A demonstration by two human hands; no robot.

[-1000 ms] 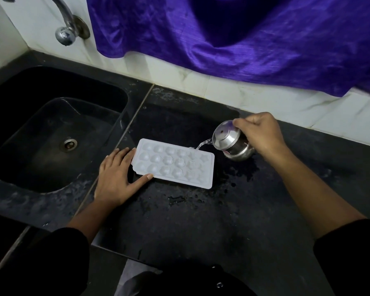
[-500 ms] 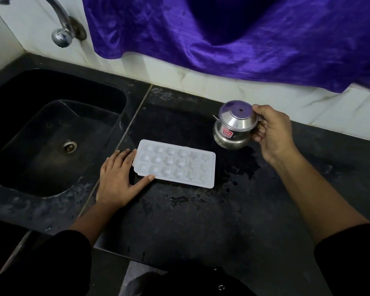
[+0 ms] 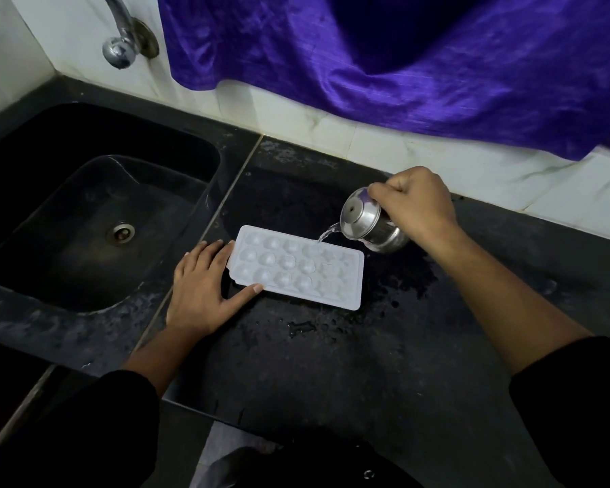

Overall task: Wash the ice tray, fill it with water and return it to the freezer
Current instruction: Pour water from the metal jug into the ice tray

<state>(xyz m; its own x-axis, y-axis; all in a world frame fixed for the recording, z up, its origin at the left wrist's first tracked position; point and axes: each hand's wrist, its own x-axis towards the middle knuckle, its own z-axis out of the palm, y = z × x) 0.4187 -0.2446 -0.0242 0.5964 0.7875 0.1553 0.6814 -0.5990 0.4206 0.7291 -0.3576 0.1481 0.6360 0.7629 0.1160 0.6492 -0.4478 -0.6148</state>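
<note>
Steel pot (image 3: 367,223) tipped over a white ice tray (image 3: 296,267) on a black counter (image 3: 331,364)

Fingers of the right hand (image 3: 414,202) curled round the far side of the lidded steel pot, tilting it with the spout down and to the left. Thin stream of water (image 3: 326,234) from the spout onto the far long edge of the ice tray, near its middle. Palm of the left hand (image 3: 201,287) flat on the counter, fingers straight and close together against the tray's left short end, thumb spread out along the near long edge and touching it. Tray lying flat, long side running left to right, three rows of rounded cups facing up, just right of the seam beside the sink (image 3: 85,213). Wet patches and droplets on the stone around and in front of the tray. Black sleeves on both forearms. To the left, sunken black sink with a round metal drain (image 3: 121,232); above it, a chrome tap (image 3: 120,47) on the pale tiled wall (image 3: 279,114). Along that wall behind the counter, a draped purple cloth (image 3: 402,58).
</note>
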